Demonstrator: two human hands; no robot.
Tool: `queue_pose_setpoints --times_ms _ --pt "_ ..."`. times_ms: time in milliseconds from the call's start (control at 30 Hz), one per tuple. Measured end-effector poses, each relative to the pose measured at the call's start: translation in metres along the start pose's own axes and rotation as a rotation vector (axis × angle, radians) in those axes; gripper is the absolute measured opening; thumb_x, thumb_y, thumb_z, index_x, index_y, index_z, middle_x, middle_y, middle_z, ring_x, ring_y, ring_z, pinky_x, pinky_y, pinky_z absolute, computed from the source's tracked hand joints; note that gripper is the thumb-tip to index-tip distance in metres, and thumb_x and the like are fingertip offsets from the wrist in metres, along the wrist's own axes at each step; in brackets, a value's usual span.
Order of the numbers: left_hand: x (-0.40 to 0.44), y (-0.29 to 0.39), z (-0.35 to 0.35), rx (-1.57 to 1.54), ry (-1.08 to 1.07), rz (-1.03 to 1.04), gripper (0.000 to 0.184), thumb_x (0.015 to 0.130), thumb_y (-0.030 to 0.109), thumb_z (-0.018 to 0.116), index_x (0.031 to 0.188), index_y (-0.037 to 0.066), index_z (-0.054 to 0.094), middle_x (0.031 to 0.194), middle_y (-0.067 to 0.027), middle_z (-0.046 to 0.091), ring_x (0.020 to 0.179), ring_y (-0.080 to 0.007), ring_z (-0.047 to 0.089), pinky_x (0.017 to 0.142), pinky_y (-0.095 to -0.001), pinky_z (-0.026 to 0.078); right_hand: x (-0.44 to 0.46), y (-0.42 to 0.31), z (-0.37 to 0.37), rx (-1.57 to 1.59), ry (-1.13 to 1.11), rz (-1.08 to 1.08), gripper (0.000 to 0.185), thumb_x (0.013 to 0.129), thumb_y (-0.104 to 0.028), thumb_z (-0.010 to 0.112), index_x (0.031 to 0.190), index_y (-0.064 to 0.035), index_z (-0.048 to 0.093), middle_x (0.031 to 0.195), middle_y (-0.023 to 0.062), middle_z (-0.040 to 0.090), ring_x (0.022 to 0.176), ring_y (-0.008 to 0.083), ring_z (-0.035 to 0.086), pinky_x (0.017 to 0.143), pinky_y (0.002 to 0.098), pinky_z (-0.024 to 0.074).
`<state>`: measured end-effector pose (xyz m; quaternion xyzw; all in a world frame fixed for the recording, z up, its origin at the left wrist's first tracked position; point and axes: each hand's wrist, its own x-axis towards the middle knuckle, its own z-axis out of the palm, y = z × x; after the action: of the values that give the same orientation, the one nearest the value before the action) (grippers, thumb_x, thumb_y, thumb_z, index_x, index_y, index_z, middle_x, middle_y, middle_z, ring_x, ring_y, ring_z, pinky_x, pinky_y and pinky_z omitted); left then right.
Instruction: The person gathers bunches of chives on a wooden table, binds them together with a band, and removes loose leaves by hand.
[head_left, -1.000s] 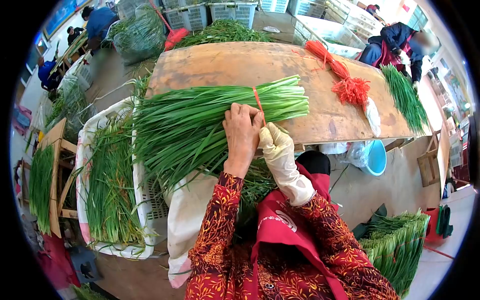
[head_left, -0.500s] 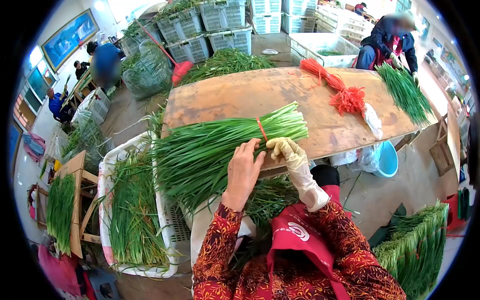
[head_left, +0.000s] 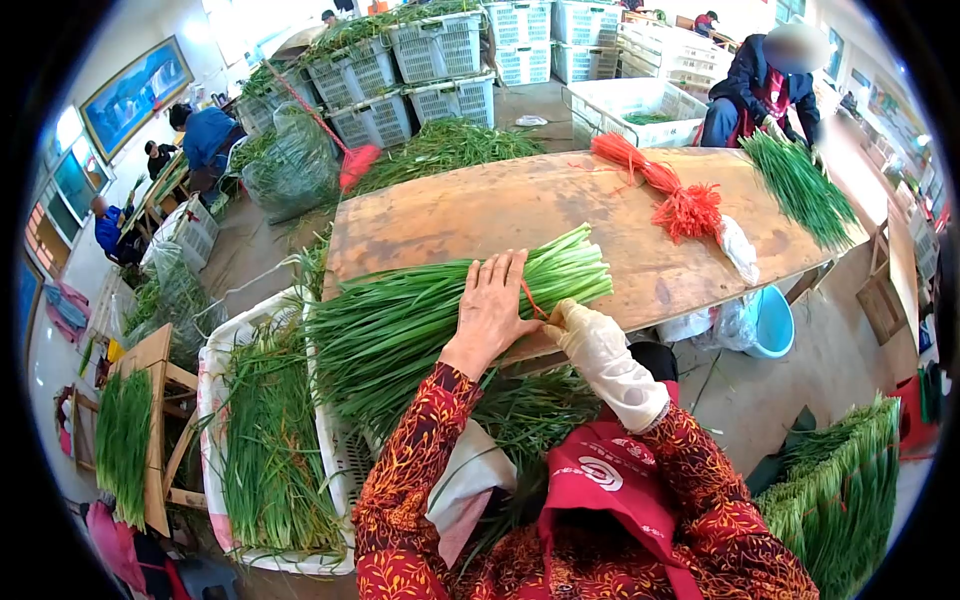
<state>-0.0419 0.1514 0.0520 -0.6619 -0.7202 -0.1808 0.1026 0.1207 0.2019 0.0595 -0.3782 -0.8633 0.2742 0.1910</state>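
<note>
A thick bunch of garlic chives point(head_left: 400, 315) lies across the near edge of the wooden table point(head_left: 440, 210), pale cut ends to the right. Around it, near those ends, runs a red tie point(head_left: 531, 298). My bare left hand point(head_left: 490, 305) rests on top of the bunch, fingers stretched flat over the leaves, just left of the tie. In a pale glove, my right hand point(head_left: 597, 350) pinches the tie's end at the near side of the bunch. The leafy ends hang past the table's left edge.
Red ties point(head_left: 685, 205) lie bundled farther back on the table. At the far right, a co-worker point(head_left: 770, 90) handles more chives point(head_left: 800, 190). A white crate point(head_left: 335, 470) of greens stands at my left. A blue basin point(head_left: 772, 320) sits under the table.
My left hand has moved up from the bunch's near side onto its top. My right hand has shifted slightly down and right, drawing out the tie's end.
</note>
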Motion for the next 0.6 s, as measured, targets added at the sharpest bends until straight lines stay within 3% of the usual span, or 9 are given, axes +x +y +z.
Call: queue_pose_setpoints --times_ms 167,267,367,467,500,600 --pt "0.000 0.001 0.000 0.007 0.020 -0.011 0.099 0.059 0.043 0.078 0.136 0.003 0.029 0.130 -0.0142 0.042 0.122 -0.0288 0.040 0.106 -0.0434 0.028 0.000 -0.005 -0.011 -0.065 0.019 0.086 0.024 0.080 -0.030 0.063 0.089 -0.0077 0.061 0.077 0.0150 0.064 0.078 0.0349 0.062 0.069 0.0427 0.0480" --pt "0.000 0.001 0.001 -0.027 0.041 0.000 0.100 0.058 0.043 0.079 0.135 0.002 0.029 0.129 -0.0145 0.043 0.121 -0.0292 0.040 0.106 -0.0435 0.028 0.002 0.012 -0.004 -0.178 -0.076 -0.024 0.023 0.081 -0.029 0.062 0.085 -0.0067 0.062 0.079 0.0172 0.063 0.080 0.0357 0.061 0.069 0.0428 0.0479" --pt "0.001 0.003 -0.003 -0.038 0.038 -0.004 0.099 0.058 0.043 0.079 0.134 0.002 0.030 0.128 -0.0149 0.044 0.121 -0.0295 0.040 0.106 -0.0436 0.027 -0.002 0.015 -0.011 -0.039 -0.180 -0.131 0.020 0.082 -0.022 0.063 0.089 -0.0040 0.063 0.090 0.0163 0.062 0.083 0.0314 0.062 0.072 0.0374 0.0486" --pt "0.000 0.001 -0.002 -0.040 0.042 -0.011 0.098 0.059 0.040 0.078 0.134 0.002 0.030 0.127 -0.0152 0.045 0.121 -0.0295 0.040 0.107 -0.0442 0.027 0.001 0.027 0.000 0.465 -0.139 -0.302 0.017 0.083 -0.016 0.063 0.093 -0.0015 0.064 0.105 0.0122 0.058 0.087 0.0240 0.060 0.077 0.0314 0.0473" --pt "-0.001 -0.001 0.000 -0.041 0.047 -0.012 0.097 0.059 0.039 0.078 0.134 0.002 0.030 0.127 -0.0153 0.045 0.121 -0.0295 0.040 0.107 -0.0444 0.026 0.006 0.028 0.004 0.527 -0.107 -0.447 0.015 0.085 -0.012 0.062 0.094 -0.0008 0.066 0.113 0.0080 0.053 0.091 0.0173 0.056 0.081 0.0288 0.0452" --pt "-0.001 -0.003 0.003 -0.009 0.039 -0.004 0.092 0.061 0.032 0.076 0.134 0.002 0.030 0.127 -0.0156 0.045 0.122 -0.0295 0.040 0.107 -0.0455 0.026 0.009 0.010 0.008 1.121 -0.275 -0.165 0.014 0.087 -0.014 0.060 0.092 -0.0013 0.066 0.117 0.0082 0.052 0.091 0.0133 0.056 0.080 0.0259 0.0450"
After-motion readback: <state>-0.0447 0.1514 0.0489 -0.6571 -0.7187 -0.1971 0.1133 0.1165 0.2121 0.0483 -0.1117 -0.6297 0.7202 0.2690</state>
